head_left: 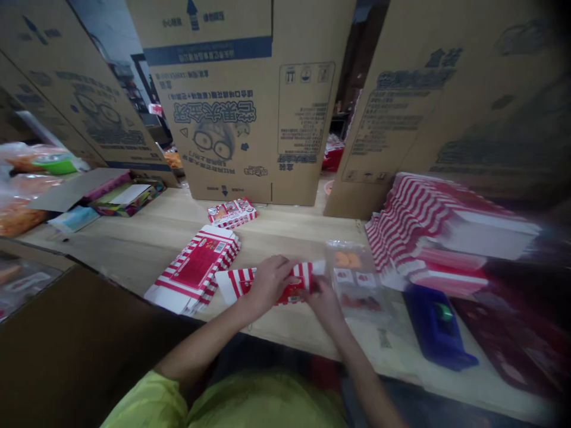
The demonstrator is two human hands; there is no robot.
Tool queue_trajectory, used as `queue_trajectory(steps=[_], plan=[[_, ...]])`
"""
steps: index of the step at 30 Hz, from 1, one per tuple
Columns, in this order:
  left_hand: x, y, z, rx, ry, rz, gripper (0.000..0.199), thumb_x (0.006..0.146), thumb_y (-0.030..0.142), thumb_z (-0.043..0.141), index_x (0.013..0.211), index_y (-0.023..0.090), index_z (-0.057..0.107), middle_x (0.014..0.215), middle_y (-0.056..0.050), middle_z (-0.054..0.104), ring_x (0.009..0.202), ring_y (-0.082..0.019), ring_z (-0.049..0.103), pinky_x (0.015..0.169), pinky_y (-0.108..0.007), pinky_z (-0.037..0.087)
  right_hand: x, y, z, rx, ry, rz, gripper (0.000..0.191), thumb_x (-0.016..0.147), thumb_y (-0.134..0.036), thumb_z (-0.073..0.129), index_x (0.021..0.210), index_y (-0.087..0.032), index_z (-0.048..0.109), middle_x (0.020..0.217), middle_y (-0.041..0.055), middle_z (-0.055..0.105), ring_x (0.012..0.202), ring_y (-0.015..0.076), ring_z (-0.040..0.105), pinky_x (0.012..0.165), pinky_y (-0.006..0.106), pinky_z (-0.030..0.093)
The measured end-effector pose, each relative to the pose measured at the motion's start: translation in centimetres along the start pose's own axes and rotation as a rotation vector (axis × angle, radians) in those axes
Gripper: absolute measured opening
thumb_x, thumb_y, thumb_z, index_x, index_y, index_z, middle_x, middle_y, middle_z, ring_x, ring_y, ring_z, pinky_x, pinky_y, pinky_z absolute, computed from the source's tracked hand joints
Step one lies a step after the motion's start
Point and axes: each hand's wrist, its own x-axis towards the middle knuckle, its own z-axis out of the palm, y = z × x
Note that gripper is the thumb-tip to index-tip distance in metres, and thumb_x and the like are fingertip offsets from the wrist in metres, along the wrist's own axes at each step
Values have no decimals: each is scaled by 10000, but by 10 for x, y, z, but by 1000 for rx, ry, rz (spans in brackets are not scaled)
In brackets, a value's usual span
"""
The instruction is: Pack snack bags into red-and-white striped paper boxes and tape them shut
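My left hand and my right hand hold a flat red-and-white striped paper carton on the wooden table, gripping it near its middle and right end. Just left of it lies a stack of folded striped cartons, with a smaller stack beyond. To the right of my right hand is a transparent plastic bag with small snack packets. A tall pile of striped cartons leans at the right.
A blue tape dispenser sits at the right, near the table's front edge. Large upright cardboard boxes line the far side. Bags of orange snacks and an open box stand at the left.
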Motion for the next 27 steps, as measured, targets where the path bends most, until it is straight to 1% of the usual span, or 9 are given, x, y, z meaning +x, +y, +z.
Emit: queue_trajectory(steps=[3,5,7,9,12,18,20,23,27], plan=[[-8,12,3,24,-106,84,341,883,321,521,1180,162,578,1030,-119,642,961,-229,593,882,-419,468,-11,9,-3,70,-28,-41,211,655,-410,689,670,-203,648,746,43,611,759,221,545,717,354,455],[-13,17,-6,-56,-190,88,348,890,335,511,1196,179,567,1078,-110,644,1024,-217,592,983,-435,414,-20,10,-6,141,-75,30,218,656,-417,705,697,-205,675,776,43,638,775,226,565,729,359,469],[-14,18,-23,-194,-312,64,356,907,361,477,1221,213,557,1146,-90,635,1081,-192,585,1009,-375,401,-29,8,-9,222,-163,107,228,661,-420,713,730,-203,699,811,47,673,800,240,594,764,381,484],[-14,13,-40,-286,-464,10,352,931,368,422,1227,241,563,1199,-78,624,1117,-189,577,970,-319,426,-36,5,-12,304,-232,134,245,655,-404,726,804,-210,720,932,54,699,890,263,615,843,418,480],[-14,-2,-54,-277,-648,-95,372,928,404,410,1221,253,582,1263,-85,597,1186,-243,540,982,-347,405,-42,0,-15,401,-287,164,418,629,-372,762,1021,-241,697,1145,51,656,1040,277,596,957,467,432],[-6,-30,-45,-183,-992,-171,822,764,586,569,1449,247,266,1513,-135,257,1403,-324,202,1102,-520,167,-50,-2,-18,417,-447,233,361,632,-424,766,938,-237,726,1036,56,700,1007,287,624,970,497,426],[2,-36,-42,-192,-1098,-173,951,697,628,606,1467,237,209,1522,-134,231,1406,-335,183,1107,-533,128,-50,-1,-18,409,-469,233,365,647,-436,755,952,-238,723,1061,54,692,1026,282,616,979,494,418],[12,-46,-34,-197,-1149,-187,1133,543,659,702,1469,229,210,1504,-145,289,1364,-359,286,1094,-482,215,-49,0,-19,394,-486,223,384,644,-458,753,954,-233,724,1064,59,691,1032,278,610,990,490,405],[12,-52,-18,-173,-1027,-179,1149,469,656,740,1441,262,270,1467,-126,370,1311,-352,370,1050,-445,302,-47,1,-18,364,-491,282,417,601,-503,762,888,-202,735,992,72,711,967,285,626,959,474,430]])
